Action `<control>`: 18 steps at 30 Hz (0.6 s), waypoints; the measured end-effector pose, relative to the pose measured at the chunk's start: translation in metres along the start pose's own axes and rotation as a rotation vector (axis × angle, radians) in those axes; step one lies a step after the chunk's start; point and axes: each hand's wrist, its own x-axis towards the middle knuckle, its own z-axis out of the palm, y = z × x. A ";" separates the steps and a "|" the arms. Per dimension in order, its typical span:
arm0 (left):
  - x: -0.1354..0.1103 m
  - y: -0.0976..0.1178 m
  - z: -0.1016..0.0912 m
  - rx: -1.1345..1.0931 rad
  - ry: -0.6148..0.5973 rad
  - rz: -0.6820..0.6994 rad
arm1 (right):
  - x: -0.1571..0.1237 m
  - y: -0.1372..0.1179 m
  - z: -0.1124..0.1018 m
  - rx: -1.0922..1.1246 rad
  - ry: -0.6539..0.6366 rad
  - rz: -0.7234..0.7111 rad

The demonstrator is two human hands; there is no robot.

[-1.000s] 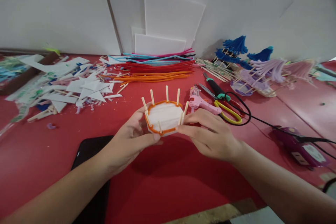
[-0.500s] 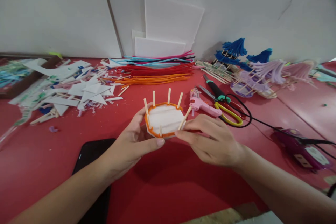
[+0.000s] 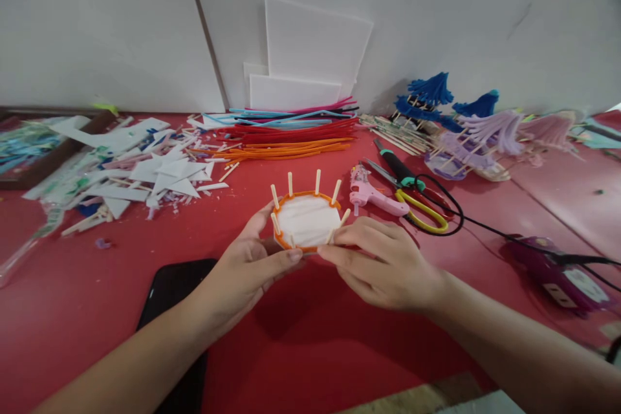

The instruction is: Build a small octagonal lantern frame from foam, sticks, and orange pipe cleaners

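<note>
White base (image 3: 308, 217) is up over red table (image 3: 252, 369): L hand (image 3: 250, 265) cradles it, R hand (image 3: 383, 265) pinches a stick (image 3: 330, 237) at its near edge. Prob. seating sticks; next move wants steady L grip.

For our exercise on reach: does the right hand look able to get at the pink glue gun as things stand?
Probably yes: the pink glue gun lies just beyond the right hand, with nothing visible between, though that hand is occupied at the white base.
</note>
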 end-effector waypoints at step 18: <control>0.003 -0.006 0.004 0.002 0.059 0.025 | 0.002 -0.004 0.001 -0.017 0.015 0.031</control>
